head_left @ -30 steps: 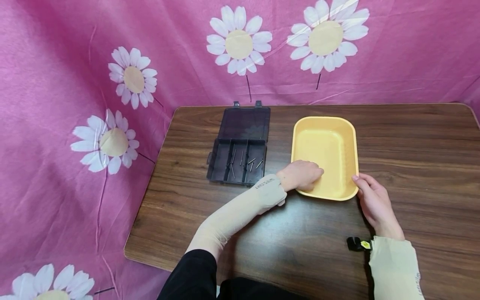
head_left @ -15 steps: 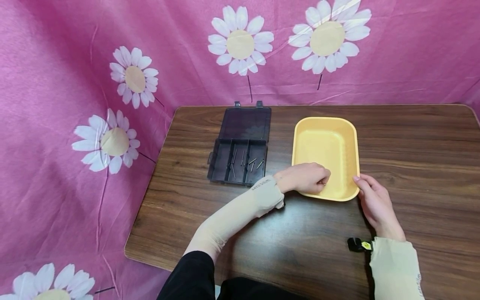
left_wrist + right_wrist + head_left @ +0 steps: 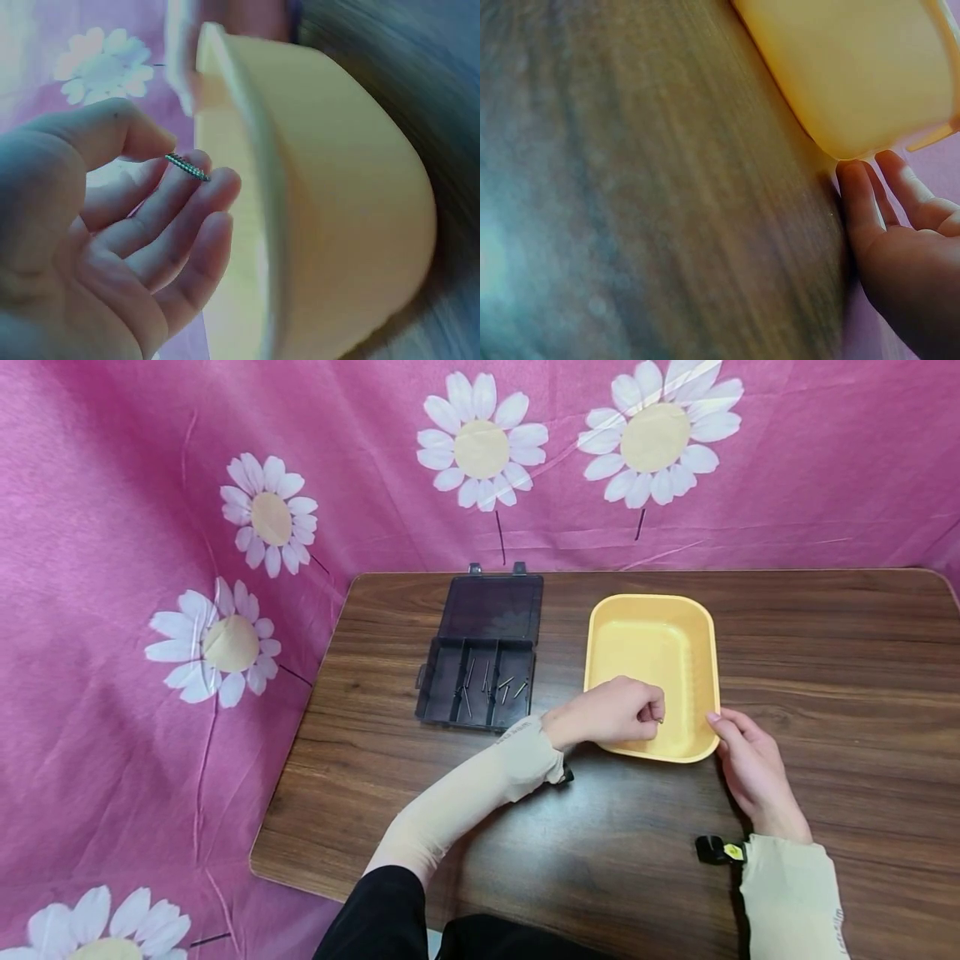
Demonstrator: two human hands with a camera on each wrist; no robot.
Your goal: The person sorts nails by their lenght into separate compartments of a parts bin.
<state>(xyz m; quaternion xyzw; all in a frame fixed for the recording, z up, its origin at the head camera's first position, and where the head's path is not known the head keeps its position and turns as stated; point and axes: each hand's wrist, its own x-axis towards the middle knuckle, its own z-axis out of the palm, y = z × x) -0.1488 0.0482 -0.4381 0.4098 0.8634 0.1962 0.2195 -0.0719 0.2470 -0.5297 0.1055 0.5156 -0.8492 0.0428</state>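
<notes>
My left hand (image 3: 611,710) is over the near part of a yellow plastic bin (image 3: 702,643). Between thumb and fingertips it pinches a small threaded metal screw (image 3: 187,166); the other fingers curl loosely below. At the bin's near right corner, my right hand (image 3: 753,768) holds the rim, thumb on top and fingers against the outer wall. In the right wrist view its fingertips (image 3: 855,176) touch the bin. To the left stands a dark compartment box (image 3: 442,681), lid folded back. Several thin metal screws or pins (image 3: 505,693) lie in its middle and right compartments; the left compartment shows none.
Both the bin and the box stand on a brown wood-grain table (image 3: 840,677). A pink flowered cloth (image 3: 360,460) hangs behind and to the left of it. A black wrist camera (image 3: 708,850) is strapped beside the right sleeve.
My left hand has risen from low in the bin and moved slightly right, with a small screw now showing at its fingertips. The right hand stays on the bin's corner.
</notes>
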